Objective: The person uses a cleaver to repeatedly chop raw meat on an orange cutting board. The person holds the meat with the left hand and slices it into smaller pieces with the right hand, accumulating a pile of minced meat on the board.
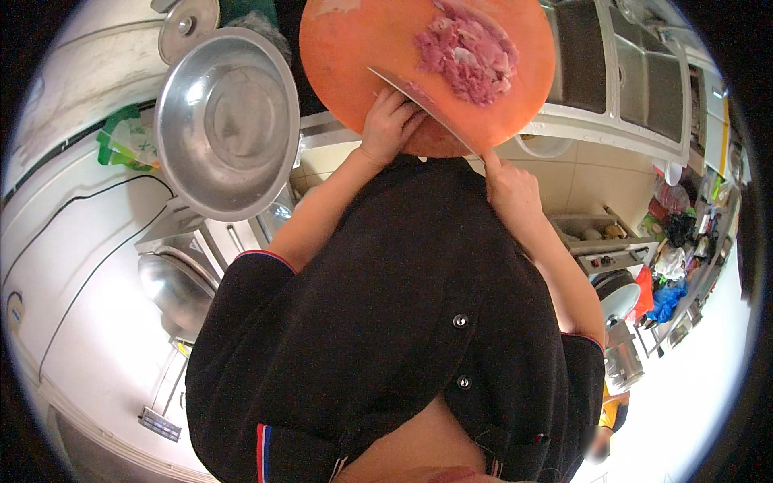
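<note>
A round orange cutting board (346, 48) lies in front of me. A heap of cut pink raw meat (467, 56) sits on its far right part. My right hand (513, 193) is closed round the handle of a kitchen knife (435, 114), at the board's near edge. The knife's long blade slants across the board toward the far left. My left hand (388, 125) is on the near side of the blade, fingers bent and pressed together against the board. What lies under those fingers is hidden. A thin pink strip of meat shows along the blade's far side.
A large metal basin (229, 125) stands left of the board, with a metal lid (185, 26) behind it. To the right is a metal sink (644, 68). Bags and kitchenware crowd the far right. Another person (613, 410) is at the lower right.
</note>
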The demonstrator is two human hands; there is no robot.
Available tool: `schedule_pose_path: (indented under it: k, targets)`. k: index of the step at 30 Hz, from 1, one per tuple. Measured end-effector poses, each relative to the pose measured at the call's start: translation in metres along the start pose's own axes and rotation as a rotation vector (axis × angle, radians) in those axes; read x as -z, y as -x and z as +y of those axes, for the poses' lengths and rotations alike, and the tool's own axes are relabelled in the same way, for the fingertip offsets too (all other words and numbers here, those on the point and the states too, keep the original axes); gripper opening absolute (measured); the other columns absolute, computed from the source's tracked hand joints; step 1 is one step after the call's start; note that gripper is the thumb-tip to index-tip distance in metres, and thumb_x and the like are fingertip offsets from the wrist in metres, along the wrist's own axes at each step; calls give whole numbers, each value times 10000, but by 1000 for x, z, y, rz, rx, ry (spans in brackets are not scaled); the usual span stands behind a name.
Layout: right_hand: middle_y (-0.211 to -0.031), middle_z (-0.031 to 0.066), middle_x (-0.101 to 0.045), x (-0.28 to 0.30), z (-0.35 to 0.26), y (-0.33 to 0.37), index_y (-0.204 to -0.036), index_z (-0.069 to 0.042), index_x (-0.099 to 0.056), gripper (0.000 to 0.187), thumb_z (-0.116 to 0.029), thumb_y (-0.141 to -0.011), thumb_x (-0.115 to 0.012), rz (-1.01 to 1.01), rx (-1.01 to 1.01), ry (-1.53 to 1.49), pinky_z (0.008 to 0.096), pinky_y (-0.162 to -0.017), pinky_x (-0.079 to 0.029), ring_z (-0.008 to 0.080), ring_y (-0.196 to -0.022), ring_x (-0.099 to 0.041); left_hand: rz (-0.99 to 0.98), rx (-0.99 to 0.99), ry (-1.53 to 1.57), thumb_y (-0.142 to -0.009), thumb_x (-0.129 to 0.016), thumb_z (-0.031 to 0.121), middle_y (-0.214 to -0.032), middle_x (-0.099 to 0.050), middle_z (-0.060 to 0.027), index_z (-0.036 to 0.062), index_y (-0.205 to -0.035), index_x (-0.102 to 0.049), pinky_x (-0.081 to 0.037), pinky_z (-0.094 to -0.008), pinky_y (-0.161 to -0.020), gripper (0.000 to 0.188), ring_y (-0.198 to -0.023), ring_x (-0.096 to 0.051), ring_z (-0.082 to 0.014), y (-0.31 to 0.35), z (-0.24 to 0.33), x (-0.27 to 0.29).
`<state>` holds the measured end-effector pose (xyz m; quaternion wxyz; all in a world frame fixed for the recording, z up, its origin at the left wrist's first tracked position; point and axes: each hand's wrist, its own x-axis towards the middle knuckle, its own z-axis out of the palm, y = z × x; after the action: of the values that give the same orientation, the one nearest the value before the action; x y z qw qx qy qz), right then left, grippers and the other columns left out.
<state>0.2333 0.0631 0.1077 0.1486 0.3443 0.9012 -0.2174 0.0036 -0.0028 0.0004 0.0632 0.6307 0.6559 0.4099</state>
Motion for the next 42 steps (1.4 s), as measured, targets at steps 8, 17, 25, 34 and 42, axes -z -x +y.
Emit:
schedule_pose_path:
  k: [8,17,25,34,42]
  targets:
    - [-770,179,-635,-9,20,24,-1062,-74,-457,239,-40,-827,-488,-53,-9,-29,479,-551,-513,377,-686,-650,-17,-5,31,-721,-695,112,-968,-619,-119,19,-879,-681,-485,-403,-830,184,-964,-573,-317,4,-2,0]
    - [-655,201,-596,-9,35,-1,-1007,-65,-457,131,-105,-891,-503,150,5,-171,499,-538,-479,405,-640,-613,7,-12,78,-733,-707,90,-940,-620,-98,37,-878,-680,-495,-392,-794,157,-915,-581,-297,1,1,-2]
    - [-757,211,-606,20,12,35,-1036,-70,-507,165,-74,-877,-549,24,-40,-177,500,-555,-457,417,-673,-602,32,-36,57,-733,-699,72,-943,-626,-100,26,-882,-676,-494,-388,-810,158,-932,-586,-294,4,0,-2]
    - [-752,182,-623,2,12,29,-998,-71,-445,166,-54,-839,-489,-29,-23,-40,483,-527,-511,389,-654,-640,-9,-27,26,-711,-696,79,-968,-628,-112,9,-876,-674,-491,-401,-833,181,-971,-576,-314,4,-2,-1]
    - [-775,179,-632,-3,18,35,-1037,-93,-471,204,-55,-839,-498,-70,-63,-74,510,-595,-494,403,-708,-629,-48,37,54,-709,-698,82,-991,-625,-119,11,-864,-675,-486,-415,-855,173,-1006,-570,-338,8,-3,-1]
